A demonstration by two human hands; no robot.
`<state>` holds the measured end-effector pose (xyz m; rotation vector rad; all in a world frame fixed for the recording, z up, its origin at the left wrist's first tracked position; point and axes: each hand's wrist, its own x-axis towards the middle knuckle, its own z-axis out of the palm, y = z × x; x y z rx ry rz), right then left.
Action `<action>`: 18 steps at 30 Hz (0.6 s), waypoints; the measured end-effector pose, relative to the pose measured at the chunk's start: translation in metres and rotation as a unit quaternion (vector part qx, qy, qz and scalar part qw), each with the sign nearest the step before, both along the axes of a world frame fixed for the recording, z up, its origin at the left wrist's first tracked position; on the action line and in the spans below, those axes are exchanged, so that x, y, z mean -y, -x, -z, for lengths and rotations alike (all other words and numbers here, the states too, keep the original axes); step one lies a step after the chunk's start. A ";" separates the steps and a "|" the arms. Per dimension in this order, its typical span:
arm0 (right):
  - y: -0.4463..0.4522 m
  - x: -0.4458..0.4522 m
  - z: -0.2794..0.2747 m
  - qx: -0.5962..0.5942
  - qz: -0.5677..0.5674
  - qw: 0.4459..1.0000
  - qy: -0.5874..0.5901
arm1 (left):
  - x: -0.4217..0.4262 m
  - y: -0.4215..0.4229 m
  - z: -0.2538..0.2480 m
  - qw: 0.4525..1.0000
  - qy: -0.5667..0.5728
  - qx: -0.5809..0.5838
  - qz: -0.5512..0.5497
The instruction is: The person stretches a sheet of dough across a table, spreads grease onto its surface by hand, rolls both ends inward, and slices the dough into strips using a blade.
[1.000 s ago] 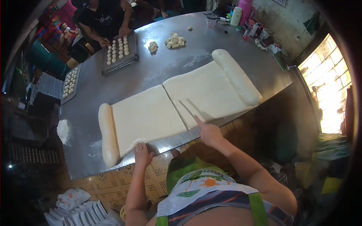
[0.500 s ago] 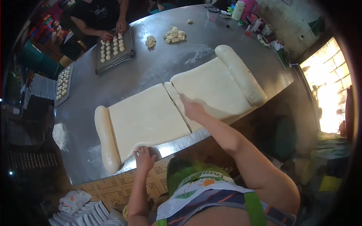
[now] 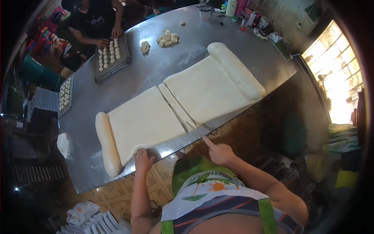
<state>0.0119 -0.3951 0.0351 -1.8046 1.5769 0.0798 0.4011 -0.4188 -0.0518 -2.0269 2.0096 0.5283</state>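
Observation:
A wide sheet of pale dough lies across the metal table, cut crosswise into a left section (image 3: 144, 115), a narrow strip (image 3: 175, 107) and a right section (image 3: 204, 87). Thick rolled dough forms the left end (image 3: 107, 144) and the right end (image 3: 237, 72). My left hand (image 3: 143, 160) rests its fingers on the left section's near edge, thumb apart. My right hand (image 3: 221, 153) is off the dough, just in front of the table edge below the strip. Its index finger points forward and the others are curled; whatever they may hold is hidden.
Across the metal table (image 3: 152, 66), a co-worker's hands (image 3: 102, 42) are at a tray (image 3: 124, 58) of dough balls (image 3: 112, 54). Dough pieces (image 3: 167, 38) lie mid-table. A second tray (image 3: 65, 95) and flour (image 3: 63, 145) are at the left. Bottles (image 3: 231, 7) stand at the back right.
My right hand has come off the dough toward me, past the near table edge. The strip now shows a full cut on its right side. My left hand stays at the dough's edge.

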 end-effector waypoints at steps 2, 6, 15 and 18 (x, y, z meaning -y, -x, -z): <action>-0.029 0.040 0.012 0.029 0.009 0.998 0.049 | 0.001 -0.006 -0.001 1.000 -0.003 -0.010 0.009; -0.080 0.119 0.049 -0.016 0.005 0.997 0.080 | -0.001 -0.013 0.004 0.999 -0.003 -0.041 0.031; -0.057 0.039 -0.053 -0.112 -0.047 0.985 -0.125 | 0.001 -0.023 -0.005 0.993 -0.035 -0.080 0.077; -0.050 0.052 -0.064 -0.111 -0.025 0.987 -0.111 | 0.010 -0.028 -0.020 0.989 -0.068 -0.097 0.089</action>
